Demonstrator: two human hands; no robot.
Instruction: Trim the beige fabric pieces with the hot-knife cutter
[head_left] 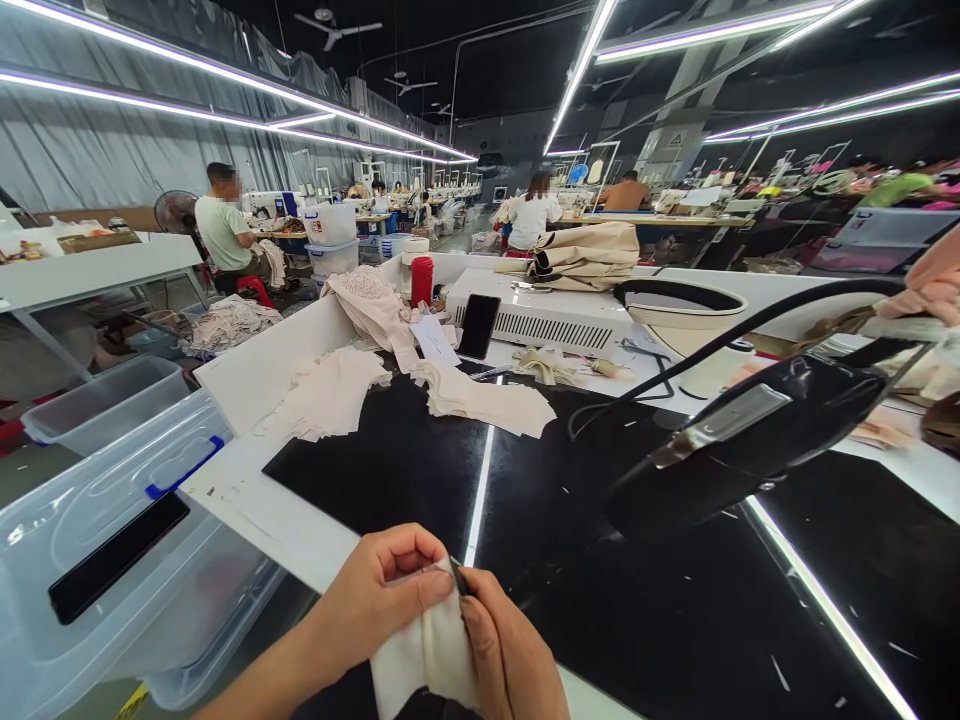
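A cream fabric piece (426, 650) with a seam or fold down its middle hangs at the near edge of the table. My left hand (390, 590) pinches its top edge between thumb and forefinger. My right hand (510, 645) is closed along the right edge of the same piece. A narrow dark thing (459, 578) shows at the right fingertips; its kind is hard to make out. Farther back on the black table surface lie a stack of cream fabric pieces (484, 398) and another pale stack (334, 390).
A black machine arm (739, 440) with a cable reaches in from the right. Behind stand a white vented box (540, 310), a phone (480, 326) and a red bottle (421, 281). At left, a second phone (120, 556) lies on a clear plastic bin (90, 500). Several people sit beyond.
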